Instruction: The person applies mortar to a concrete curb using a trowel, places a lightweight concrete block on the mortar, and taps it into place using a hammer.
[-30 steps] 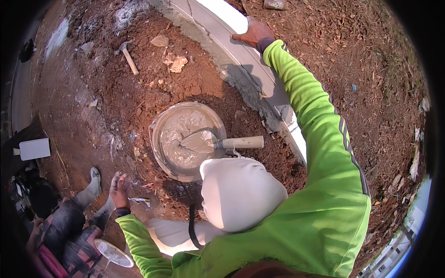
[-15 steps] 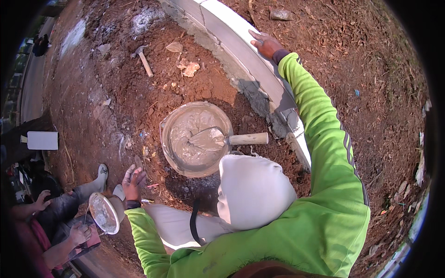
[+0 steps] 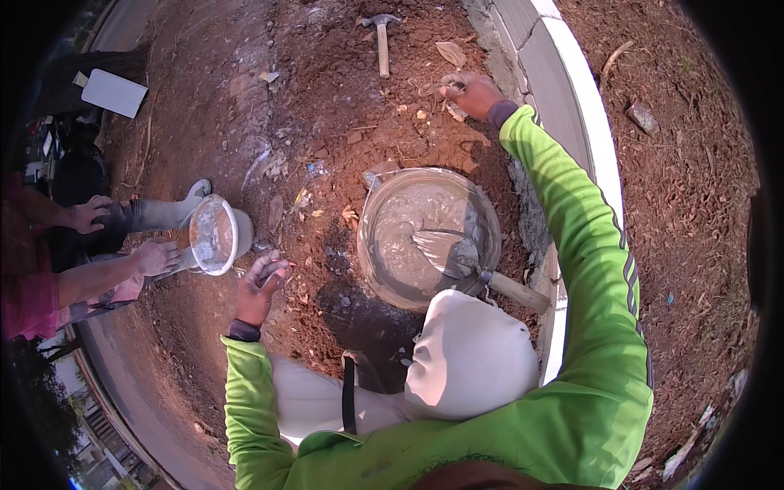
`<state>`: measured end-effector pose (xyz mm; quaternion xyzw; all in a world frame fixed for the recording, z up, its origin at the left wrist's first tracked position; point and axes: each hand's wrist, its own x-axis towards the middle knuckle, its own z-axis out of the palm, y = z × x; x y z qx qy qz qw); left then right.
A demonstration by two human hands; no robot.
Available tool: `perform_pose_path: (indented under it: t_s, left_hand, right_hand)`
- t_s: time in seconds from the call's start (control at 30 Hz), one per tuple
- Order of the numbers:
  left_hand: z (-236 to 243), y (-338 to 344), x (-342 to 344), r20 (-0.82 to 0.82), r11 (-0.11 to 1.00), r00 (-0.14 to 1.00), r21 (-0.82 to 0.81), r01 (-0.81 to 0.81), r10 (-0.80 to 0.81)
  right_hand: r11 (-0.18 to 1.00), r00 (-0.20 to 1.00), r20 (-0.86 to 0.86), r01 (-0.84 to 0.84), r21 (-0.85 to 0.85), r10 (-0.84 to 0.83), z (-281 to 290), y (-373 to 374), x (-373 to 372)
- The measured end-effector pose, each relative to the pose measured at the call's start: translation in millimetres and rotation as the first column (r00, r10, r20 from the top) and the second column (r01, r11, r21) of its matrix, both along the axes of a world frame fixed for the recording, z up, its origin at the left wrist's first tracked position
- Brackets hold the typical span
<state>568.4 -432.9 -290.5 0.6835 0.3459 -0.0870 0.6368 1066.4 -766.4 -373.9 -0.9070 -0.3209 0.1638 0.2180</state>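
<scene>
My right hand [image 3: 472,94] reaches down to the soil beside the kerb, its fingers curled near a pale crumpled scrap [image 3: 456,113]. What they grip, if anything, I cannot make out. My left hand [image 3: 261,287] hovers by my knee with fingers apart, and a small red bit shows at its fingertips. Between my arms stands a round bucket [image 3: 365,245] of wet grey-brown mortar [image 3: 400,220]. A trowel [image 3: 445,251] lies in it, its wooden handle [image 3: 519,291] resting across the rim toward the kerb.
A claw hammer [image 3: 382,47] and a dry leaf [image 3: 451,54] lie on the red soil ahead. The concrete kerb [image 3: 572,73] curves along my right. At left, another person's hand [image 3: 155,256] is near a white bucket [image 3: 239,237]. A white board [image 3: 114,92] stands farther off.
My right hand has left the kerb top and come down to the soil by the crumpled scrap. The view has turned, shifting the bucket and hammer rightward. The other person's bucket now stands upright.
</scene>
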Motion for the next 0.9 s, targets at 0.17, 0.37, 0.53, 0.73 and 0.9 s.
perform_pose_path:
  t_s: [0.17,0.37,0.53,0.73,0.9]
  left_hand:
    - [44.5,-24.0,3.7,-0.085,0.983,0.988,0.117,0.139,-0.129]
    - [100.7,-54.2,-56.3,-0.223,0.98,0.972,0.2,-0.021,0.066]
    - [107.2,-49.0,-64.2,-0.233,0.979,0.966,0.19,-0.071,0.115]
    - [93.7,-42.2,-63.5,-0.269,0.991,0.958,0.12,-0.067,0.097]
    - [74.7,-16.3,-21.8,-0.104,0.99,0.99,0.102,0.101,-0.091]
  right_hand:
    - [0.999,0.982,0.187,-0.001,-0.037,0.008,-116.8,121.0,87.9]
    - [0.964,0.995,0.097,0.062,-0.259,-0.038,-129.2,223.0,81.2]
    - [0.905,0.895,0.138,0.425,0.029,-0.425,-132.3,207.0,118.2]
    - [0.875,0.852,0.262,0.372,0.31,-0.454,-65.1,160.2,127.3]
    - [0.861,0.824,0.293,0.391,0.326,-0.485,-17.8,46.7,119.9]
